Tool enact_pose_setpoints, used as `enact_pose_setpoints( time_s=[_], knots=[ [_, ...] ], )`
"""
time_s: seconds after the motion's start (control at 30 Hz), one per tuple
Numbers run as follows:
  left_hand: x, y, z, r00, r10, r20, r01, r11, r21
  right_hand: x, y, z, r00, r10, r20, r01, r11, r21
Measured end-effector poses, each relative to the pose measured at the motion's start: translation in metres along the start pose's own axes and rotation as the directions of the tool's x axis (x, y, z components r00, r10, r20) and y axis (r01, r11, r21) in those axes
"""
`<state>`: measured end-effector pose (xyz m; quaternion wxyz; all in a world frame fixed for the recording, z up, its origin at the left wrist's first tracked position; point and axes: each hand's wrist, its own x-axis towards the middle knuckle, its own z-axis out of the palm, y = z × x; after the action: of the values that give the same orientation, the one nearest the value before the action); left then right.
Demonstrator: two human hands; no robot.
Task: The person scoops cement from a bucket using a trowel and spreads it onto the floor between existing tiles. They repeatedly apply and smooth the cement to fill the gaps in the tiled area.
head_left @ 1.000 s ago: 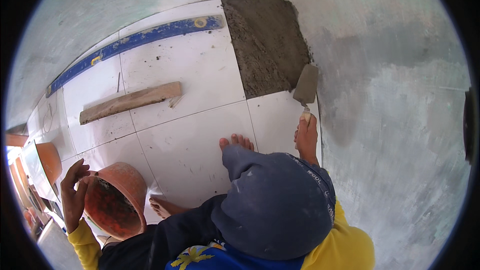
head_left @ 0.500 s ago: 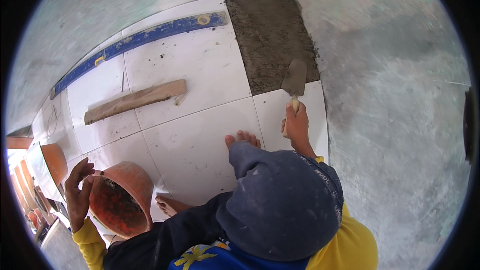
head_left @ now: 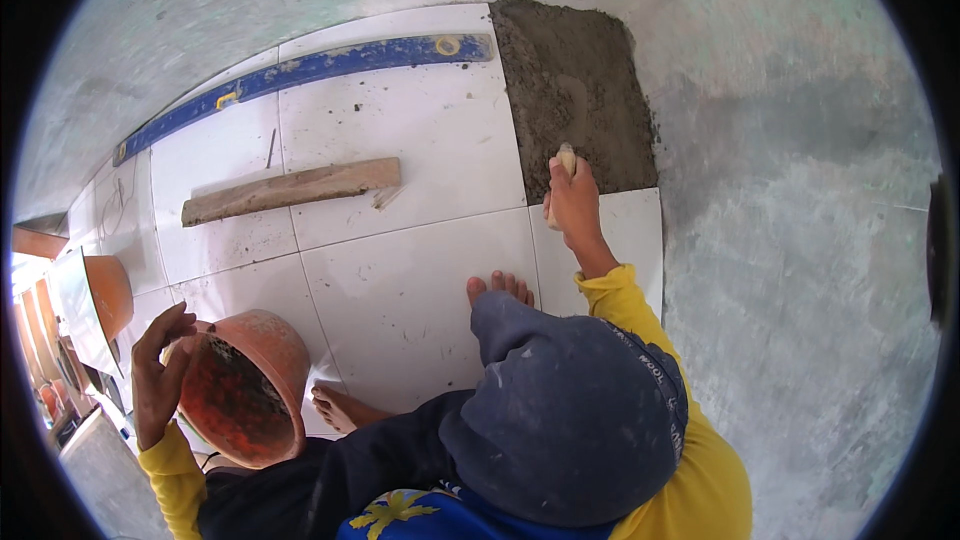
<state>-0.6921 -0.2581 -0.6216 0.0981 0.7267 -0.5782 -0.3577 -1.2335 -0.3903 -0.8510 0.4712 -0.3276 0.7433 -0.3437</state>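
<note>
My right hand [head_left: 575, 205] is closed around the light wooden handle of a trowel [head_left: 567, 157]. It reaches over the near edge of a square patch of wet grey mortar [head_left: 610, 90]. The trowel's blade blends into the mortar and is hard to make out; a smooth curved streak shows just beyond the handle. On the left, my left hand [head_left: 155, 370] hovers by the rim of an orange-red bucket [head_left: 285, 350], fingers loosely bent and apart from the thumb, with no object visible in it. Dark residue coats the bucket's inside.
White floor tiles [head_left: 400, 270] border the mortar. A long blue spirit level [head_left: 350, 58] and a short wooden batten [head_left: 300, 190] lie on them. Grey walls rise behind and to the right. Another orange container [head_left: 110, 295] is at far left. My bare foot [head_left: 500, 287] rests on the tiles.
My right hand has moved forward with the trowel, from above the near tile to the mortar. The blade, plainly visible before, now blends in. The left hand stays by the bucket.
</note>
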Motion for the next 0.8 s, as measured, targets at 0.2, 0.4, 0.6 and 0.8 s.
enact_pose_setpoints(
  time_s=[0.2, 0.4, 0.6, 0.8],
  knots=[
    [-0.016, -0.012, -0.01, 0.989, -0.021, -0.144, 0.022, 1.0, 0.006, -0.002, -0.019, -0.006, 0.998, -0.031, -0.047, 0.032, 0.999, 0.027],
    [-0.014, -0.036, -0.032, 0.768, -0.062, -0.637, -0.12, 0.963, -0.239, -0.045, -0.005, -0.026, 0.971, -0.198, 0.13, 0.229, 0.927, -0.296],
    [-0.043, -0.013, -0.055, 0.547, -0.044, -0.836, -0.203, 0.962, -0.184, -0.137, -0.078, 0.024, 0.848, 0.011, 0.529, 0.042, 0.995, -0.089],
    [-0.078, -0.005, -0.049, 0.444, -0.047, -0.895, -0.107, 0.989, -0.105, -0.177, -0.114, 0.125, -0.081, -0.519, 0.851, 0.728, 0.552, 0.407]
  ],
)
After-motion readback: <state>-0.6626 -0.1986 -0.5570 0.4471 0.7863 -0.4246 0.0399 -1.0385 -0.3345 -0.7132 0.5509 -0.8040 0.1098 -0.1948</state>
